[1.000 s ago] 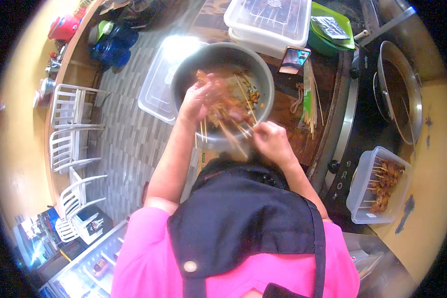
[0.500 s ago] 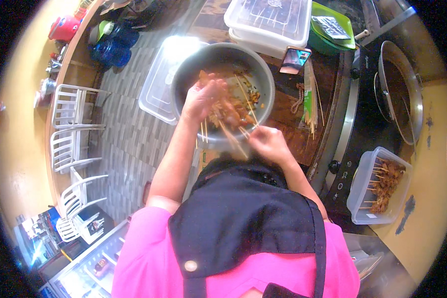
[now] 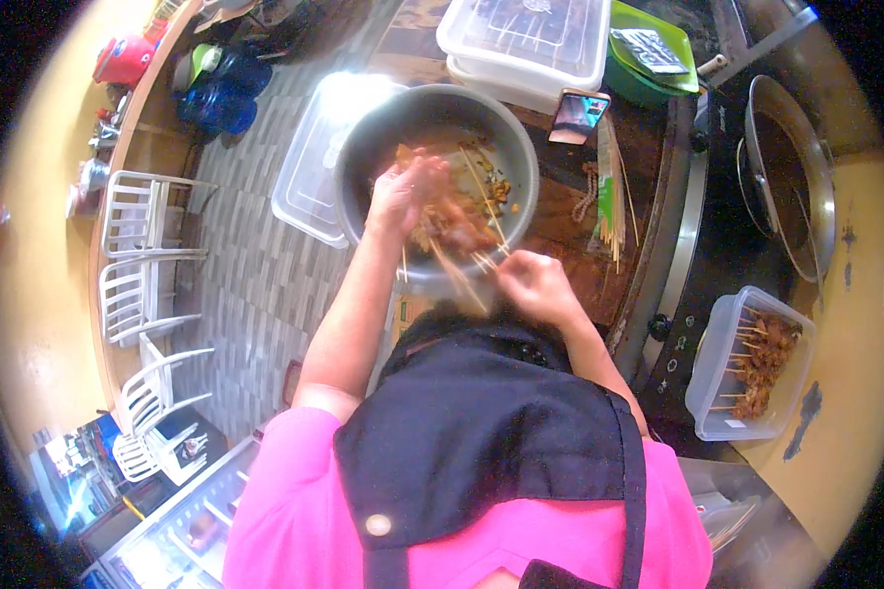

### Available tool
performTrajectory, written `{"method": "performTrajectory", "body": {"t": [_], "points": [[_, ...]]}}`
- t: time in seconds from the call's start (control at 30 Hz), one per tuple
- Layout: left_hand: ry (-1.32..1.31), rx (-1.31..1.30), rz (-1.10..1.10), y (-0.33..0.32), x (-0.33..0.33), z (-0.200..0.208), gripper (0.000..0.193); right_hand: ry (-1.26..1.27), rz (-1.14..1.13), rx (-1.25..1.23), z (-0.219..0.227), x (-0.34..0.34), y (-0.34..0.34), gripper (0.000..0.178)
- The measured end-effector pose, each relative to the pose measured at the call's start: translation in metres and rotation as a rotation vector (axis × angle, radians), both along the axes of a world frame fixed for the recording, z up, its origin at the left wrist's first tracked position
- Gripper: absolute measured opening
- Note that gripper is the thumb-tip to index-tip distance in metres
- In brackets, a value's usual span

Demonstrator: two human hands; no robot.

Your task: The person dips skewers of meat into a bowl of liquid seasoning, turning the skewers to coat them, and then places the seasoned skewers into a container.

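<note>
A deep grey metal pot (image 3: 527,162) stands before me, with sauce-coated meat (image 3: 452,221) and dark bits inside. Over its left part my left hand (image 3: 408,196) is closed round a piece of the meat, its fingers partly blurred. Thin bamboo skewers (image 3: 479,187) lean in the pot, and a few blurred sticks jut over the near rim. At the near right rim my right hand (image 3: 535,285) is closed in a pinch on a bamboo skewer's end. The far tip of that skewer is hidden among the meat.
Beside the pot lie a clear lid (image 3: 304,182), a phone (image 3: 580,116) and a pack of skewers (image 3: 611,201). Lidded white tubs (image 3: 525,44) and green basins (image 3: 658,49) stand behind. A wok (image 3: 791,177) and a tub of skewered meat (image 3: 751,368) are to the right.
The view has shifted slightly. Both hands stay at the pot, the right one a touch lower and further right relative to its rim. Both still hold on.
</note>
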State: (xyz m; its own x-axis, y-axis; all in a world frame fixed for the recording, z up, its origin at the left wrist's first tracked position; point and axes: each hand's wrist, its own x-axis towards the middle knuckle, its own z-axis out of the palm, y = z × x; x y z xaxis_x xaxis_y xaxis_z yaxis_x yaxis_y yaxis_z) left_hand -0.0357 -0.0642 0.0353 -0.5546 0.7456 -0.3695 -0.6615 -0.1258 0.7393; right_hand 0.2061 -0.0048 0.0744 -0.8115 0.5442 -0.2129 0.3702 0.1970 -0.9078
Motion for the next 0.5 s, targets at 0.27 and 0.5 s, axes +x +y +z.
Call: {"method": "performTrajectory", "body": {"t": [0.27,0.5], "points": [[0.251,0.030,0.175,0.002,-0.030,-0.006,0.025,-0.019,0.003,-0.086,-0.009,0.026,-0.003,0.018],[0.121,-0.141,0.005,0.000,-0.019,-0.023,0.033,-0.025,-0.110,-0.039,0.000,0.028,0.007,0.015]]}}
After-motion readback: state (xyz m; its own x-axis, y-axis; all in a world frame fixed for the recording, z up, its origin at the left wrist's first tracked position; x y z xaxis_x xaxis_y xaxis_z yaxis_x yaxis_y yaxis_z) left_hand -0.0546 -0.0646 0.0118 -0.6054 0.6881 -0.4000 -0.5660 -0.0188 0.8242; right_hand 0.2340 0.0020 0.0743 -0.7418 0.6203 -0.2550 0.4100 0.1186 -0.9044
